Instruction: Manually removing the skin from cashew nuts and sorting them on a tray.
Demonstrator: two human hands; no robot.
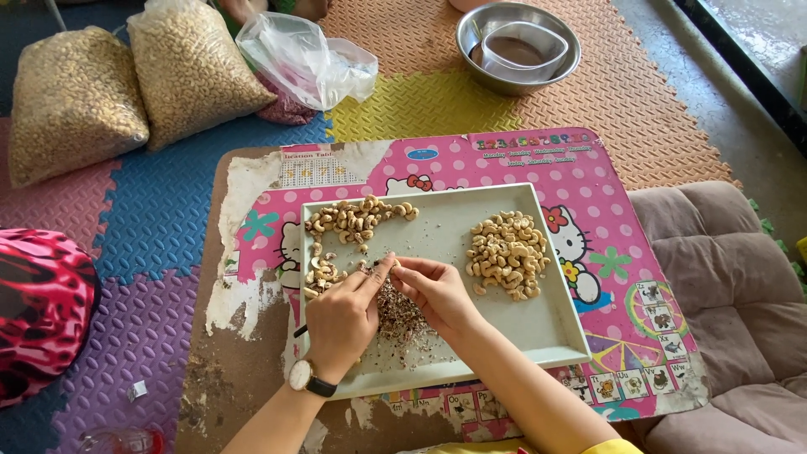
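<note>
Both my hands meet over a pale grey tray (555, 328) on a low pink table (605, 176). My left hand (343, 318), with a wristwatch, pinches a small dark tool whose end sticks out below the palm. My right hand (433, 290) holds a cashew nut (395, 264) at its fingertips, touching the left fingers. Under the hands lies a heap of brown skin scraps (399, 315). Unpeeled cashews (353, 220) lie at the tray's upper left. A pile of peeled cashews (507, 252) sits at the right.
Two big bags of cashews (126, 80) and a crumpled clear plastic bag (307, 59) lie on the coloured foam mat beyond the table. A steel bowl (517, 42) holding a clear container stands at the back. A beige cushion (731, 294) is at the right, a red patterned object (38, 307) at the left.
</note>
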